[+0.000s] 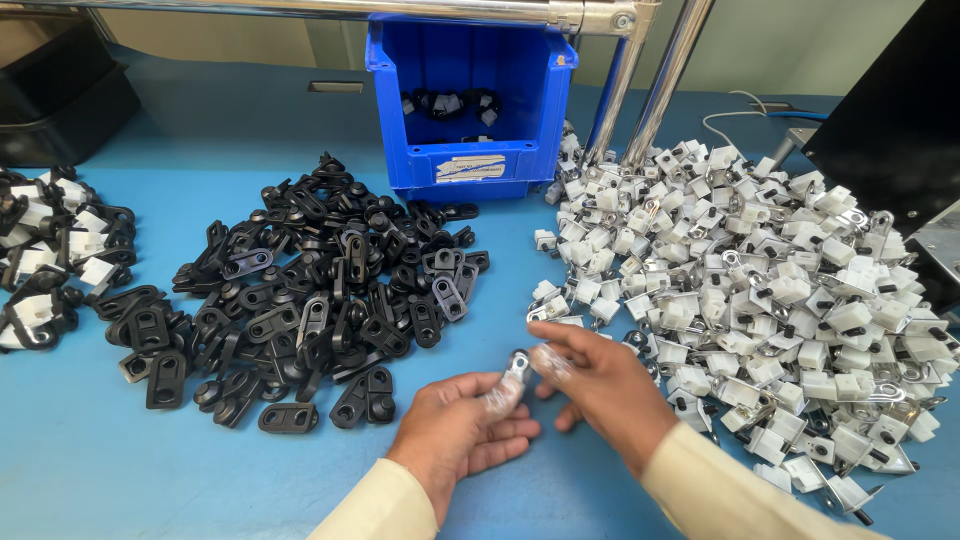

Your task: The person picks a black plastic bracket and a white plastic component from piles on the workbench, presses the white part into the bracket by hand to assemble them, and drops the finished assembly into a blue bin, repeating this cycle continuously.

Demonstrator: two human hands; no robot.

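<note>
While both hands meet low in the middle of the head view, the left hand (462, 425) lies palm up above the blue table (90, 460), its fingers curled under a small metal part (517, 366) with a round hole, and its thumb and fingertips are pinched on the lower end of that part. The right hand (600, 385) comes in from the right with its fingers bent, and its thumb and forefinger are closed on the upper end of the same part, so the part is held between the 2 hands, just above the table and near the left edge of the white heap. Clear covers seem to sit on some fingertips, though blur makes that hard to tell. Both wrists wear cream sleeves (720, 500). To the right of the hands spreads a large heap of white blocks with metal tabs (760, 290), its nearest pieces just beside the right hand. To the left and above lies a heap of flat black plates (320, 300) with holes, apart from the left hand. At the far left edge sits a smaller pile of joined black and white pieces (45, 260). Behind the black heap stands a blue bin (470, 165) with a few pieces inside, and 2 shiny metal tubes (660, 90) slant down beside it.
</note>
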